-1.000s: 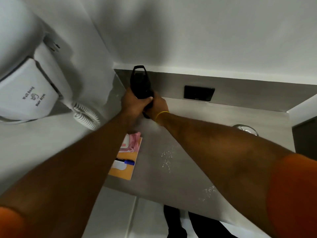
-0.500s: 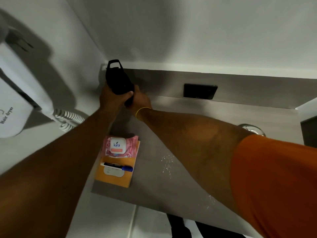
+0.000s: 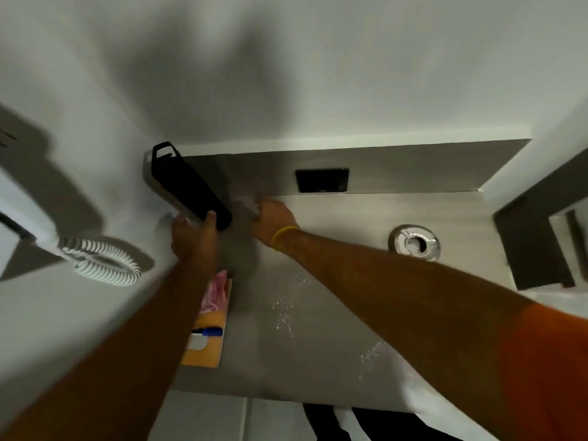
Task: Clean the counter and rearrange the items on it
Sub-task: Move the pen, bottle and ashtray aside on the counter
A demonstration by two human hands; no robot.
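Note:
A black bottle [image 3: 187, 186] with a loop handle stands in the far left corner of the grey counter [image 3: 334, 313]. My left hand [image 3: 194, 237] grips its base, thumb against the bottle. My right hand [image 3: 273, 218] has come off the bottle and rests on the counter just to its right, near the backsplash, holding a small white wad that looks like a tissue or cloth [image 3: 251, 206]. White crumbs [image 3: 286, 310] are scattered over the middle of the counter, and more white crumbs [image 3: 369, 354] lie near the front edge.
An orange envelope [image 3: 206, 342] with a blue-capped marker [image 3: 206, 331] and a pink wipes pack [image 3: 216, 291] lies at the left. A black wall plate [image 3: 321, 180] sits on the backsplash. A chrome round fitting [image 3: 413, 242] is at the right; a coiled white cord [image 3: 101, 261] hangs at the left.
Both hands held the bottle before; now my right hand has let go and moved right onto the counter. The bottle has shifted into the left corner.

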